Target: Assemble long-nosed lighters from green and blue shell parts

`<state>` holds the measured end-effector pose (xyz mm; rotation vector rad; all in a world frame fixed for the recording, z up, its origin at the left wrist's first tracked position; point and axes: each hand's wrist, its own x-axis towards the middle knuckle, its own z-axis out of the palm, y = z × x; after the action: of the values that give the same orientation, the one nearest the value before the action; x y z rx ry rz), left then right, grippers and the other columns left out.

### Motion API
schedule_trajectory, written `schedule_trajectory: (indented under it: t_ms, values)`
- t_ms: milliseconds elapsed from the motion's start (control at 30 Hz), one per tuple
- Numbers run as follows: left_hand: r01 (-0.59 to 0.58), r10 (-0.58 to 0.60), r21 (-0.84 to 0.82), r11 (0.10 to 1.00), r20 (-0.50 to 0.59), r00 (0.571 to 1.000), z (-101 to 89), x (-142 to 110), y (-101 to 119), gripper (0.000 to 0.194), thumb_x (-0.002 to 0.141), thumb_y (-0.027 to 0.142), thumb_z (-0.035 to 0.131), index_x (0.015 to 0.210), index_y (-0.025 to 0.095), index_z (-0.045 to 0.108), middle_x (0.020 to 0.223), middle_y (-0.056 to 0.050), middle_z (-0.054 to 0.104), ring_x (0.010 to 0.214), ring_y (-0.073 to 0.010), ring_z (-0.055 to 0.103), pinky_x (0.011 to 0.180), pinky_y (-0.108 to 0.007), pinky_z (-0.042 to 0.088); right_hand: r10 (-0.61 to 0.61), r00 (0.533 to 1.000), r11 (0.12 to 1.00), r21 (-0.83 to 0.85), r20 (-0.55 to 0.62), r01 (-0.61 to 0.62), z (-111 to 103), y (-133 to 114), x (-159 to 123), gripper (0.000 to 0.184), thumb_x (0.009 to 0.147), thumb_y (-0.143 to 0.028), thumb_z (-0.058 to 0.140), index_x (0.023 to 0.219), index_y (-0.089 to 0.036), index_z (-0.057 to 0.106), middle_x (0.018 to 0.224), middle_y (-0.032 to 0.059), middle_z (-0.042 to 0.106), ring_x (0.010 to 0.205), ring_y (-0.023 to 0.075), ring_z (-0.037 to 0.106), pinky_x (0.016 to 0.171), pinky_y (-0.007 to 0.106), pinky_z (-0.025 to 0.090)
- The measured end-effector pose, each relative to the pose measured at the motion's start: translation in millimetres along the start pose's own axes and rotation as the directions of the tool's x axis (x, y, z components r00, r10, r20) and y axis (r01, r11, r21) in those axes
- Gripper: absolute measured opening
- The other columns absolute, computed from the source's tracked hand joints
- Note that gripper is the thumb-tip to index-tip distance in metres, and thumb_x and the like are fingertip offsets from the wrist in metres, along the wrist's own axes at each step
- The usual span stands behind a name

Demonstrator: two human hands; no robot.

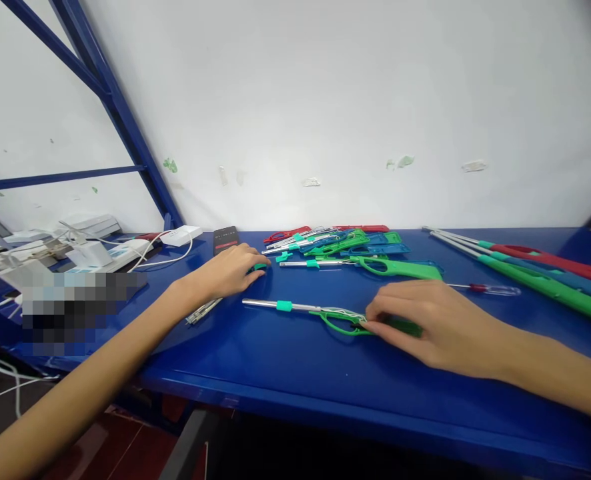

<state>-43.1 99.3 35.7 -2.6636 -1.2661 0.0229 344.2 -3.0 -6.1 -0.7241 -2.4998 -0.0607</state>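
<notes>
at centre right, the right hand (420,320) pinches a silver-tubed green plastic handle (323,311); at centre left, the left hand (230,270) curls over a teal plastic piece (260,267), grip unclear.

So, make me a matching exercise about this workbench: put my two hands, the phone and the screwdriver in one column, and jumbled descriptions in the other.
Column one
1. Right hand
2. Phone
3. Screwdriver
4. Left hand

Column two
A. Dark and flat, lying near the wall
B. Fingertips close to a loose small teal piece
C. Fingers on the green-handled piece nearest the front edge of the blue table
D. Clear handle with a red part

Right pairs: 1-C, 2-A, 3-D, 4-B.
</notes>
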Motion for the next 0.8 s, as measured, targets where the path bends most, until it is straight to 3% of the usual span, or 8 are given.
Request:
schedule_trajectory:
  t_ms: [300,467,600,700,800]
  values:
    - [0.025,-0.034,-0.215,0.976,-0.037,0.999,3.1,2,1,0.038,0.113,0.042,0.078,0.143,0.019,0.073,0.144,-0.013,0.074,0.123,-0.0291,0.077,0.105,-0.052,0.069,-0.010,1.000,1.000,-0.003,0.027,0.010,-1,1,-1,0.022,0.116,-0.043,0.069,0.105,-0.025,0.076,0.087,0.0026,0.079,0.072,0.0195,0.072,0.064,0.033,0.046]
    - [0.048,-0.113,-0.412,0.910,-0.136,0.984,-8.4,2,12,0.022,0.114,0.035,0.071,0.124,0.018,0.081,0.125,-0.010,0.083,0.111,-0.0262,0.079,0.103,-0.048,0.067,-0.010,0.999,1.000,0.006,0.033,0.010,-1,1,0,0.026,0.120,-0.041,0.062,0.104,-0.024,0.075,0.090,0.0028,0.080,0.074,0.0188,0.074,0.066,0.031,0.049]
    - [0.023,-0.154,-0.617,0.787,-0.161,0.975,-31.7,0,42,0.026,0.105,0.033,0.065,0.115,0.019,0.086,0.102,-0.008,0.088,0.089,-0.0238,0.082,0.086,-0.037,0.067,-0.007,0.999,1.000,0.002,0.040,0.007,-3,0,1,0.024,0.119,-0.036,0.062,0.103,-0.024,0.074,0.090,0.0027,0.081,0.074,0.0184,0.075,0.066,0.031,0.050]
    - [-0.013,-0.131,-0.762,0.647,-0.128,0.983,-48.2,-2,76,0.031,0.105,0.038,0.066,0.120,0.020,0.085,0.092,-0.007,0.087,0.086,-0.0242,0.086,0.075,-0.032,0.065,-0.011,0.999,1.000,-0.018,0.043,0.012,-4,-2,2,0.021,0.118,-0.031,0.061,0.102,-0.024,0.074,0.088,0.0018,0.080,0.072,0.0177,0.073,0.066,0.032,0.049]
    - [-0.026,-0.093,-0.863,0.504,-0.084,0.992,-52.9,-3,107,0.028,0.104,0.041,0.070,0.115,0.020,0.084,0.090,-0.007,0.086,0.081,-0.0239,0.087,0.069,-0.030,0.065,-0.025,0.999,0.999,-0.043,0.033,0.027,-3,-3,2,0.021,0.117,-0.028,0.060,0.103,-0.024,0.074,0.086,0.0012,0.079,0.071,0.0173,0.073,0.065,0.032,0.047]
